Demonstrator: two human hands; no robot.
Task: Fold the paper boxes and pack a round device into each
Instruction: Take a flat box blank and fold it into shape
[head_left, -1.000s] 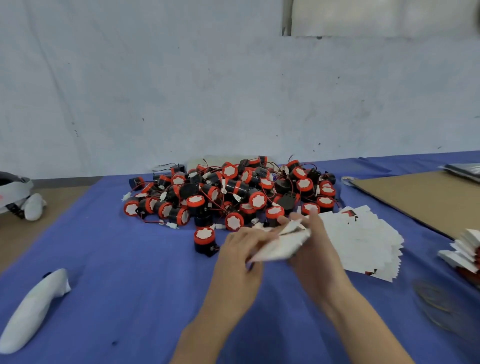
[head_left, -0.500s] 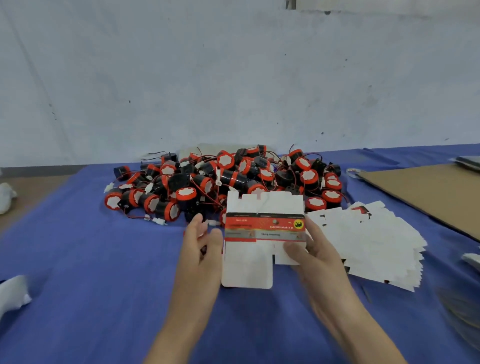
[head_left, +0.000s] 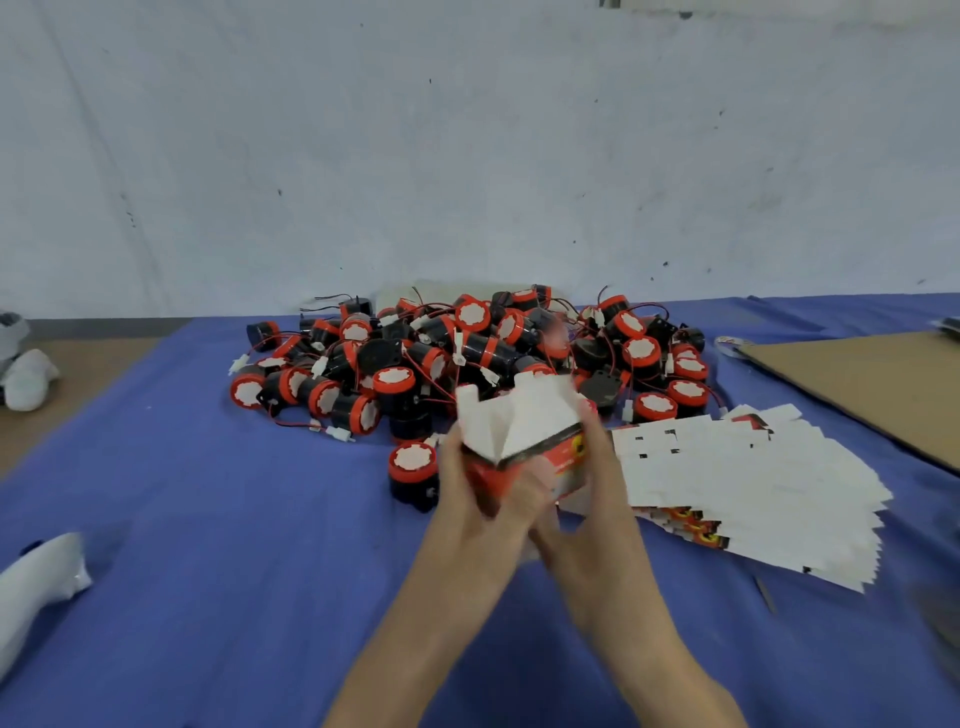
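Your box blank (head_left: 524, 428), flat half a second ago, now stands opened into a sleeve, flaps toward 12 o'clock, your left hand (head_left: 480, 519) and right hand (head_left: 597, 519) drawn together gripping it from 6 o'clock.

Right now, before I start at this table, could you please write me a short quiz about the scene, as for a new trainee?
1. True or false: the paper box lies flat on the blue cloth.
2. Choose one: the stack of flat boxes lies A) left of the paper box, B) right of it, C) behind the pile of round devices.
3. Fill in: one round device stands apart from the pile, just ___ of the paper box.

Key: 1 false, it is held up, half opened; 2 B; 3 left.
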